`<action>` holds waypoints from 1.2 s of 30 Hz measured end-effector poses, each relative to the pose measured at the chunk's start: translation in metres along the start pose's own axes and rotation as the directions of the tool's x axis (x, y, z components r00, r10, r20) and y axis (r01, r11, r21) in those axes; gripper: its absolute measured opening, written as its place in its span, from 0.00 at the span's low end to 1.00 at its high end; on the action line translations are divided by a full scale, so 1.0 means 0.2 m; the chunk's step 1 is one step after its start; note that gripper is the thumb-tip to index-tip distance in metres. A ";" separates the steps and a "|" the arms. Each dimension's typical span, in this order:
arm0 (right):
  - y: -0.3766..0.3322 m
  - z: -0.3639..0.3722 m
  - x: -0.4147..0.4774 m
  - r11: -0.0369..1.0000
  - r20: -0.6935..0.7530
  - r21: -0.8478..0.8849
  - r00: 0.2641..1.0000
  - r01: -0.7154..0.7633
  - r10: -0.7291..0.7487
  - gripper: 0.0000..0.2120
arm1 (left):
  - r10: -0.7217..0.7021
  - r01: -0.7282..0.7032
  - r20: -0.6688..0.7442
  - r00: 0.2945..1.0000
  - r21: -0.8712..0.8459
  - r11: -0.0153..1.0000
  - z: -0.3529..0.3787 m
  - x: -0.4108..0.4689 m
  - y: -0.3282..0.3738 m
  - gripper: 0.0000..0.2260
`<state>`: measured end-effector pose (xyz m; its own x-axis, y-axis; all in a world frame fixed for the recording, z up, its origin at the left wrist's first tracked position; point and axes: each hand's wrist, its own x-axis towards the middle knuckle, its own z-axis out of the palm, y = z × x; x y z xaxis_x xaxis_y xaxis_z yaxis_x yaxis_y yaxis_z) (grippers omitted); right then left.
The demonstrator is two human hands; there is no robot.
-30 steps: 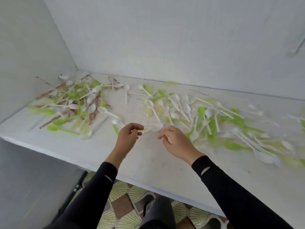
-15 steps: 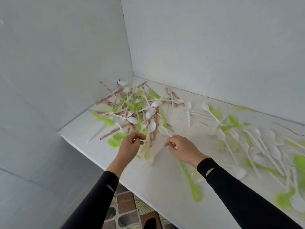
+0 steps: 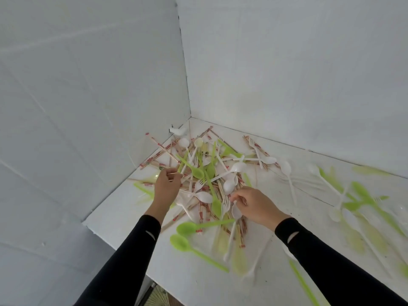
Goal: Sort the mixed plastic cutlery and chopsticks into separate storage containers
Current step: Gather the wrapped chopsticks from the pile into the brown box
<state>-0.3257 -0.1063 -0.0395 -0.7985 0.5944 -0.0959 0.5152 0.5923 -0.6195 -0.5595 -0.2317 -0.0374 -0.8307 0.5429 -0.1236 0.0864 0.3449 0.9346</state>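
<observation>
A mixed pile (image 3: 207,180) of green and white plastic spoons, white forks and paper-wrapped chopsticks lies in the back left corner of the white table (image 3: 198,281). My left hand (image 3: 166,187) is at the pile's left side and pinches a thin chopstick (image 3: 176,173) between its fingertips. At the pile's near right side, my right hand (image 3: 258,206) has its fingers curled around the bowl end of a white spoon (image 3: 235,212). Two green spoons (image 3: 187,228) lie just in front of the pile. No storage container is in view.
White walls close the table on the left (image 3: 88,129) and at the back (image 3: 287,85). More white and green cutlery (image 3: 344,195) is scattered along the right, partly blurred. The table's front edge (image 3: 123,248) runs diagonally at lower left, with tiled floor below.
The view has swung left toward the corner pile. Both hands have moved forward into the pile, the left to its chopsticks and the right onto a white spoon.
</observation>
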 end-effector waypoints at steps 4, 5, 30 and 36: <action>0.03 -0.03 0.15 0.999 -0.007 -0.033 1.000 -0.027 0.027 0.10 | -0.081 0.085 -0.071 0.994 0.053 0.995 0.01 0.30 0.03 0.13; 0.05 -0.04 0.19 0.999 -0.010 -0.037 0.999 -0.031 0.031 0.10 | -0.104 0.111 -0.084 0.991 0.084 0.990 0.01 0.38 0.04 0.17; 0.51 -0.30 0.86 0.840 -0.322 -0.172 0.836 -0.514 0.445 0.14 | 0.176 -0.241 0.198 0.964 0.387 0.890 0.58 1.01 0.26 0.09; 0.49 -0.25 0.92 0.872 -0.322 -0.049 0.834 -0.488 0.448 0.20 | 0.063 -0.138 0.126 0.990 0.786 0.603 0.62 1.17 0.21 0.30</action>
<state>-0.4057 0.0889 -0.0787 -0.3348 0.9362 -0.1070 0.8537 0.2533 -0.4550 -0.6820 0.0040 -0.0681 -0.7478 0.6555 -0.1057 0.5989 0.7346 0.3189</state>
